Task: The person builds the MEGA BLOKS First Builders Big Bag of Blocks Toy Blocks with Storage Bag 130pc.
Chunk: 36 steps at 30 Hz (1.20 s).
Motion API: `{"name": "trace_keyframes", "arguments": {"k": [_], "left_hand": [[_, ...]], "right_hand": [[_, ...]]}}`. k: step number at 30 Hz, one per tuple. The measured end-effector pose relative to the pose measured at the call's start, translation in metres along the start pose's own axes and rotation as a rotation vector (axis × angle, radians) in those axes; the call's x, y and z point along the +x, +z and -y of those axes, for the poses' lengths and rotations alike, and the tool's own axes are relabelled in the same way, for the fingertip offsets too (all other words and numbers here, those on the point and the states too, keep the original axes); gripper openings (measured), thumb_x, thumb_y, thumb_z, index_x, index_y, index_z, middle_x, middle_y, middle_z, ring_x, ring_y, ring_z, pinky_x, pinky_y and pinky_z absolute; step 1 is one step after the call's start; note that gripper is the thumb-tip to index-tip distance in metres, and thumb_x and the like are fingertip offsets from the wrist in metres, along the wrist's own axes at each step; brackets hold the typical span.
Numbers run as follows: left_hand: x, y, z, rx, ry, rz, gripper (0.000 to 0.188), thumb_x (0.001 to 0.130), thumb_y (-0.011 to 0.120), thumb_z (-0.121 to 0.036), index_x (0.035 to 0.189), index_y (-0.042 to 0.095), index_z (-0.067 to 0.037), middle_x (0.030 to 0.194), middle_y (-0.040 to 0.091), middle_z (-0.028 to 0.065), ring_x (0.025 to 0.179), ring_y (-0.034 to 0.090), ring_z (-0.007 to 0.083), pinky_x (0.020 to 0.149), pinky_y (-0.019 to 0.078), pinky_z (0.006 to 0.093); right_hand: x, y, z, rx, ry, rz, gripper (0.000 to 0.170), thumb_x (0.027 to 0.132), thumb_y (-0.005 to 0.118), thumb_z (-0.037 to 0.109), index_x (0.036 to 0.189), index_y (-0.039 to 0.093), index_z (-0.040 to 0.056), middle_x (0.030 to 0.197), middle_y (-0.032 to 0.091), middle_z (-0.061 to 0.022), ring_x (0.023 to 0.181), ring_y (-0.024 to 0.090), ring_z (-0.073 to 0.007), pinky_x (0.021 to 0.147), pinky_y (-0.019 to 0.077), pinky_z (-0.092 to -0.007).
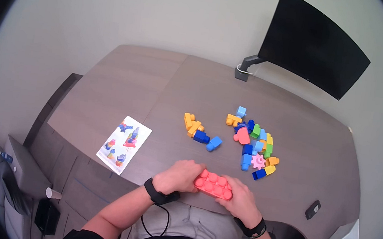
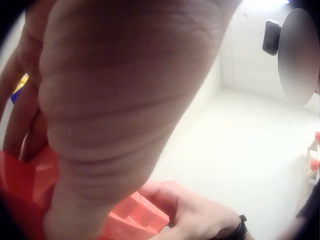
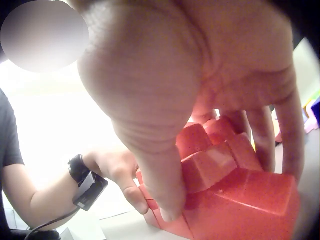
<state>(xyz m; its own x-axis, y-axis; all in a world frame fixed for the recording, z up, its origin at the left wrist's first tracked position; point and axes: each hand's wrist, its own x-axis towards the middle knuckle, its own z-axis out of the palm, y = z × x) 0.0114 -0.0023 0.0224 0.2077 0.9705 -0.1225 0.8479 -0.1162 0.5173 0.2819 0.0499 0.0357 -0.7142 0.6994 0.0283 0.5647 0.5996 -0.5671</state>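
Observation:
A large red toy building block (image 1: 214,184), with two rows of round studs on top, is held between both hands at the table's near edge. My left hand (image 1: 181,175) grips its left end and my right hand (image 1: 241,201) grips the right end. In the right wrist view the red block (image 3: 240,200) shows stepped, sloping sides, with the right thumb lying along one side and the fingers on the far side. The left wrist view shows the left thumb across the red block (image 2: 135,217); much of it is hidden there.
Beyond the hands are several loose blocks, among them a dark blue block (image 1: 201,136), a light blue block (image 1: 214,144) and a pink gear-shaped piece (image 1: 258,162). A picture sheet (image 1: 124,145) lies left. Right are a small black device (image 1: 313,210) and, at the back, a monitor (image 1: 316,44).

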Motion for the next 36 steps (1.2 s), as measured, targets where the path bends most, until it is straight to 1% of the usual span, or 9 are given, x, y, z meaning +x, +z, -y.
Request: {"name": "trace_keyframes", "arguments": {"k": [4,10,13,16,22,25,28,31,36], "left_hand": [[-0.003,-0.003,-0.005,0.022,-0.034,-0.016,0.055,0.079,0.095,-0.028,0.124,0.071,-0.005,0.103,0.082,0.0211,0.102,0.079,0.0451,0.088,0.0646,0.0556],[-0.008,-0.015,-0.004,-0.041,-0.002,0.069,0.101,0.076,0.103,-0.037,0.16,0.055,-0.008,0.128,0.081,0.0223,0.12,0.076,0.0451,0.102,0.0616,0.0513],[-0.008,-0.02,0.003,-0.303,-0.02,0.054,0.119,0.07,0.106,-0.044,0.167,0.05,-0.005,0.14,0.077,0.0256,0.131,0.073,0.0452,0.11,0.0595,0.0498],[-0.009,-0.03,0.013,-0.206,-0.068,0.01,0.12,0.07,0.108,-0.04,0.169,0.05,-0.005,0.145,0.075,0.0258,0.136,0.071,0.0434,0.112,0.0588,0.049],[-0.007,-0.048,0.026,-0.172,-0.128,0.164,0.105,0.082,0.099,-0.014,0.172,0.045,-0.005,0.151,0.071,0.0263,0.142,0.066,0.044,0.116,0.0571,0.0498],[-0.003,-0.034,0.038,-0.061,-0.072,-0.166,0.097,0.089,0.082,0.002,0.175,0.038,-0.003,0.159,0.063,0.0279,0.151,0.058,0.0448,0.12,0.0552,0.0522],[0.008,-0.026,0.043,-0.041,-0.082,-0.346,0.096,0.087,0.065,0.013,0.177,0.032,-0.002,0.166,0.056,0.029,0.159,0.048,0.0475,0.123,0.0528,0.0545],[0.015,-0.022,0.055,-0.073,-0.104,-0.332,0.098,0.085,0.062,0.014,0.177,0.031,-0.002,0.169,0.053,0.0286,0.161,0.044,0.0514,0.126,0.0509,0.056],[0.021,-0.021,0.067,-0.04,-0.165,-0.296,0.098,0.087,0.07,0.006,0.177,0.031,-0.003,0.172,0.051,0.0262,0.162,0.043,0.0526,0.127,0.0508,0.056]], "right_hand": [[0.0,-0.001,0.0,0.001,0.021,0.036,0.079,0.084,0.096,0.021,0.154,0.062,0.0095,0.141,0.072,-0.0159,0.126,0.072,-0.0433,0.1,0.0619,-0.054],[-0.002,0.002,-0.004,0.026,-0.018,-0.009,0.08,0.085,0.094,0.019,0.156,0.058,0.0102,0.144,0.069,-0.016,0.129,0.07,-0.0439,0.101,0.0618,-0.0539],[-0.002,0.001,-0.006,0.037,-0.015,0.011,0.079,0.085,0.094,0.018,0.156,0.058,0.01,0.145,0.069,-0.0161,0.13,0.069,-0.0437,0.103,0.0615,-0.0535],[-0.001,-0.003,-0.003,0.058,0.022,0.036,0.078,0.085,0.095,0.02,0.154,0.061,0.0092,0.142,0.071,-0.0172,0.131,0.07,-0.0442,0.105,0.0603,-0.053],[-0.001,0.007,-0.011,0.03,-0.016,-0.015,0.081,0.086,0.094,0.02,0.158,0.056,0.0095,0.147,0.069,-0.0168,0.137,0.067,-0.0429,0.11,0.059,-0.0525],[-0.002,0.007,-0.012,0.026,-0.012,-0.027,0.085,0.087,0.094,0.021,0.16,0.052,0.0081,0.148,0.068,-0.0189,0.138,0.066,-0.0441,0.111,0.0583,-0.0528],[-0.004,0.017,-0.021,0.04,-0.003,-0.073,0.089,0.088,0.095,0.023,0.162,0.048,0.0061,0.148,0.067,-0.0211,0.138,0.066,-0.0453,0.112,0.0576,-0.0536],[-0.006,0.018,-0.023,0.042,-0.025,-0.09,0.088,0.088,0.095,0.023,0.161,0.048,0.0045,0.148,0.066,-0.022,0.138,0.065,-0.0462,0.112,0.0571,-0.0541],[-0.006,0.012,-0.02,0.055,-0.016,-0.033,0.083,0.089,0.095,0.023,0.156,0.051,0.0044,0.146,0.067,-0.0222,0.137,0.066,-0.047,0.111,0.0575,-0.0536]]}}
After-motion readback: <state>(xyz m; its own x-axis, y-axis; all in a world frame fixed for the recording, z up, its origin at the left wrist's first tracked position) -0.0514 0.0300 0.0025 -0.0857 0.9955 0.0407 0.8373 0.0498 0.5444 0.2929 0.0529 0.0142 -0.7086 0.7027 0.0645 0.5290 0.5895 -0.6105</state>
